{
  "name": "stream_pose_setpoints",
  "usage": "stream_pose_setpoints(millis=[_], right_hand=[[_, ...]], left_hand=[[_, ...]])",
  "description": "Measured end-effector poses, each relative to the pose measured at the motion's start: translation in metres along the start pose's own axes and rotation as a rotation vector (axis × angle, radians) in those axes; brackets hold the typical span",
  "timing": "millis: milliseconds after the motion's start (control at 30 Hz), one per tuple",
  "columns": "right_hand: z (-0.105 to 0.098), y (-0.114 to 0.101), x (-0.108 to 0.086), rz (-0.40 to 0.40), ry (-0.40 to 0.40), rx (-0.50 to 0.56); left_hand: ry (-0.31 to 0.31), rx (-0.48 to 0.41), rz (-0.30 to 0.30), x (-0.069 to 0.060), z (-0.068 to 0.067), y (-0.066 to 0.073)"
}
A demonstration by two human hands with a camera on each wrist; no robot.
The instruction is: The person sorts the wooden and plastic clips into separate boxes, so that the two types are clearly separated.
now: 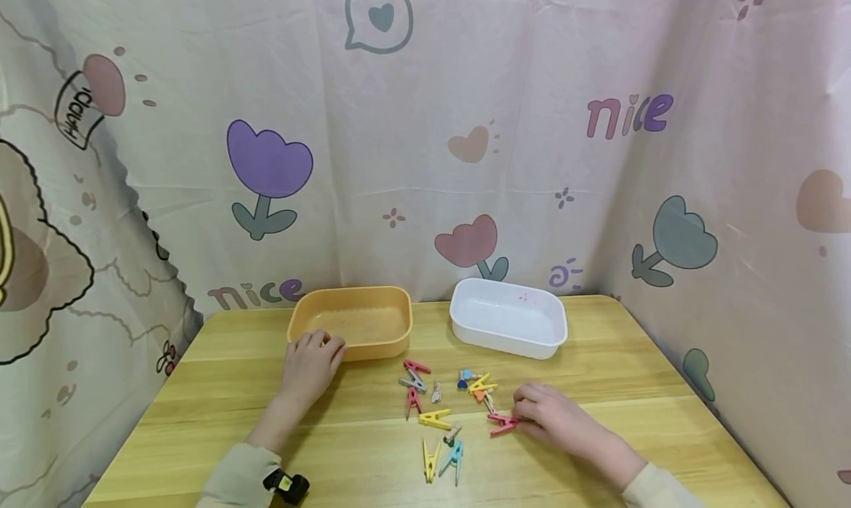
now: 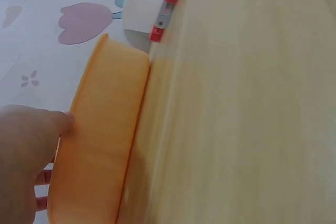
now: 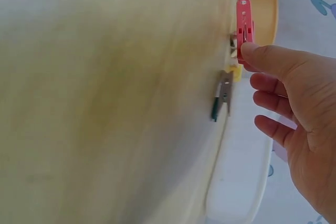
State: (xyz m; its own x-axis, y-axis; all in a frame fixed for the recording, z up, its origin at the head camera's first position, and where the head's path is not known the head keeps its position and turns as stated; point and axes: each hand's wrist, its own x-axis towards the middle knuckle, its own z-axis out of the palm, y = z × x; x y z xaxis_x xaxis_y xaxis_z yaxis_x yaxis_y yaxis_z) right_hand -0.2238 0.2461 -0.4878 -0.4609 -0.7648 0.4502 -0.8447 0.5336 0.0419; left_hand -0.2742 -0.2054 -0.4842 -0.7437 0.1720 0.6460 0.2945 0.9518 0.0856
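A pink clothespin (image 1: 503, 424) is pinched between thumb and fingers of my right hand (image 1: 555, 418), at the right of the scattered pegs. The right wrist view shows the same pink peg (image 3: 244, 27) at the thumb tip of the hand (image 3: 299, 98). My left hand (image 1: 312, 364) grips the near left rim of the orange basin (image 1: 372, 351); in the left wrist view the thumb of that hand (image 2: 29, 145) lies on the outer side of the basin (image 2: 100, 129), other fingers behind the rim. Yellow (image 1: 435, 419), blue (image 1: 453, 460), pink and grey pegs lie between the hands.
A white basin (image 1: 508, 320) stands at the back right of the wooden table (image 1: 233, 353), beside the orange one. Small pegs with blue and orange decorations (image 1: 468, 377) lie in front of it. A printed curtain (image 1: 399, 161) hangs behind the table and along both sides.
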Motion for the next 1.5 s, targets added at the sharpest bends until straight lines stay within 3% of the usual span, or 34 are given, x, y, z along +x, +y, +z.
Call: stream_pose_setpoints(millis=[233, 567, 833, 1500], right_hand=[[-0.011, 0.001, 0.011, -0.057, 0.05, -0.001], [-0.021, 0.008, 0.045, -0.1, 0.092, -0.04], [-0.022, 0.016, 0.079, -0.059, 0.083, -0.06], [-0.018, 0.04, 0.177, 0.0, 0.085, -0.051]], left_hand=[[-0.012, -0.047, -0.036, 0.0, -0.002, 0.001], [-0.02, -0.021, -0.044, 0.001, -0.005, 0.004], [0.022, -0.017, -0.072, 0.0, -0.007, 0.006], [0.109, -0.042, -0.079, -0.001, 0.0, 0.006]])
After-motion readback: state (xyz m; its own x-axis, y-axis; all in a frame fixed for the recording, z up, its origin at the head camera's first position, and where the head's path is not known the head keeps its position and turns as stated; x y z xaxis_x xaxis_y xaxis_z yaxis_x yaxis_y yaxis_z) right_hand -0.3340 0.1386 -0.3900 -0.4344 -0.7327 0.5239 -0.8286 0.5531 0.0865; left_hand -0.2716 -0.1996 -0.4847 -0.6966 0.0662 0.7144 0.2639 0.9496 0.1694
